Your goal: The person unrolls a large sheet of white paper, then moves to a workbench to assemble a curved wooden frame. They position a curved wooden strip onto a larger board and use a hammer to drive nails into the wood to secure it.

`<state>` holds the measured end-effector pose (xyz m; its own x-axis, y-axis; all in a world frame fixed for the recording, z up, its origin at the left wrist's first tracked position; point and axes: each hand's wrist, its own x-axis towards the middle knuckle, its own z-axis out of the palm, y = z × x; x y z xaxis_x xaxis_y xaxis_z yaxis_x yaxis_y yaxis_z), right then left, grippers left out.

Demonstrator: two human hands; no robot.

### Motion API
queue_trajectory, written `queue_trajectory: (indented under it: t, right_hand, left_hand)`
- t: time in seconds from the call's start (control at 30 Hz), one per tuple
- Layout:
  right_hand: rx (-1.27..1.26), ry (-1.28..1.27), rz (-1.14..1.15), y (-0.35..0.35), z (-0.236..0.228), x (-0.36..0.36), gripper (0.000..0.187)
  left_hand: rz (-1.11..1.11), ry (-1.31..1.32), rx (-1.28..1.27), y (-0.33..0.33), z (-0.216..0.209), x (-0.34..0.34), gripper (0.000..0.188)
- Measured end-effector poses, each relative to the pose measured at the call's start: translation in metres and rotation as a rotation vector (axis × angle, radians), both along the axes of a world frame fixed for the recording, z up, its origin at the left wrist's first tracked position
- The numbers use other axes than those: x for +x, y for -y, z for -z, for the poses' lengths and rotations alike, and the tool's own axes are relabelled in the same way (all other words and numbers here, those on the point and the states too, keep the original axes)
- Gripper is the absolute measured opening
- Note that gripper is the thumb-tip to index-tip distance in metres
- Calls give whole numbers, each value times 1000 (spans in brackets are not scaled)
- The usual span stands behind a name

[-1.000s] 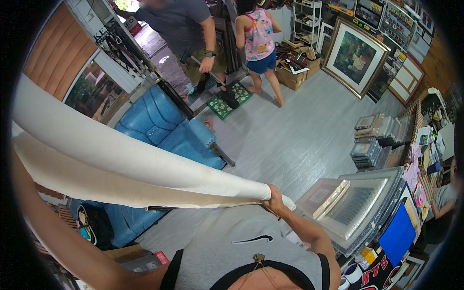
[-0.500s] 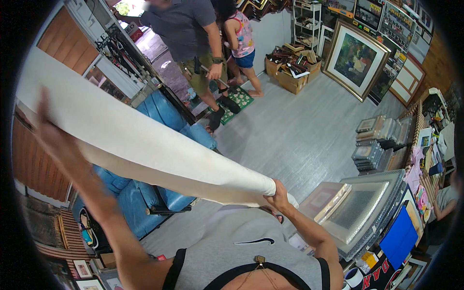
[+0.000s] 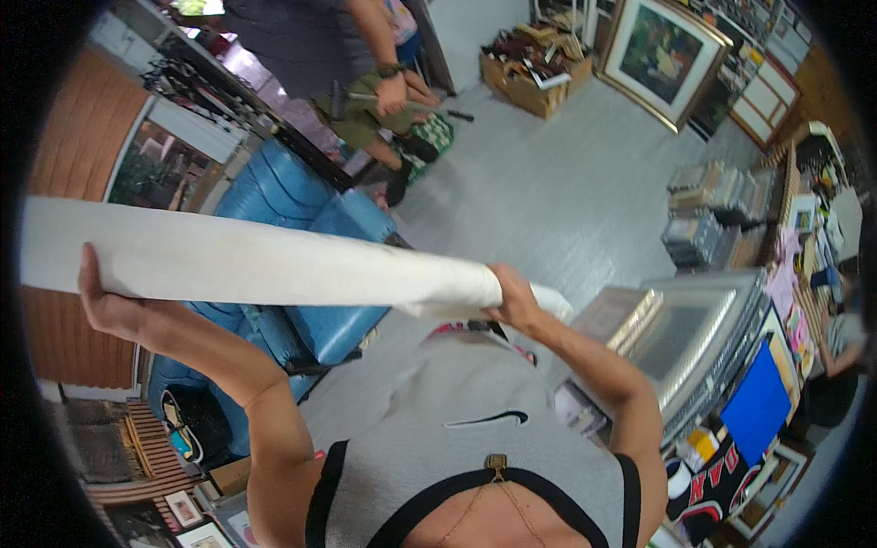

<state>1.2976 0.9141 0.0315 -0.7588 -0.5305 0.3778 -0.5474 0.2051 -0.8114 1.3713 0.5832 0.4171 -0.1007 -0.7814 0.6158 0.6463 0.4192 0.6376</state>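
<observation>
Half a second ago, the long white roll (image 3: 274,265) slanted steeply down to the right with a cream-coloured flap sagging along its underside; now it lies nearly level across the view and looks narrower, with little of that flap showing. The left hand (image 3: 114,309), earlier a blur high against the sheet, is now lower, at the roll's bottom edge. The person in the dark shirt (image 3: 297,46) now hides most of the companion in the patterned top.

The roll's left end runs out to the dark rim of the view. Its middle passes above the blue recliner (image 3: 343,315), and its right tip ends just short of the bubble-wrapped frames (image 3: 699,333) as seen from here. Beyond the roll, grey floor (image 3: 557,192) stretches from the recliner to the gilt-framed picture (image 3: 662,59) and the cardboard box of moulding pieces (image 3: 530,87).

The right hand (image 3: 513,297) is wrapped around the roll close to its right end, fingers closed on it, with a short stub poking out past the knuckles. On the left, one digit points up across the roll's near face; the other fingers are hidden, so I cannot tell whether they curl around it.
</observation>
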Motion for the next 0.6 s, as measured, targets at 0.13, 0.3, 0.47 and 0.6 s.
queue_trajectory:
  t: [0.13,0.3,0.47,0.6]
  right_hand:
    - [-12,-79,61,3,-23,-9,81]
    - [-48,-225,-38,5,-51,-14,90]
    - [16,-243,-152,5,-55,-11,98]
    - [-25,-249,-182,9,-39,-4,101]
  left_hand:
    - [94,-25,-31,51,-11,4,34]
    - [-41,10,30,94,-18,14,29]
    - [26,46,114,89,-25,22,35]
    - [-73,-9,106,83,-14,36,42]
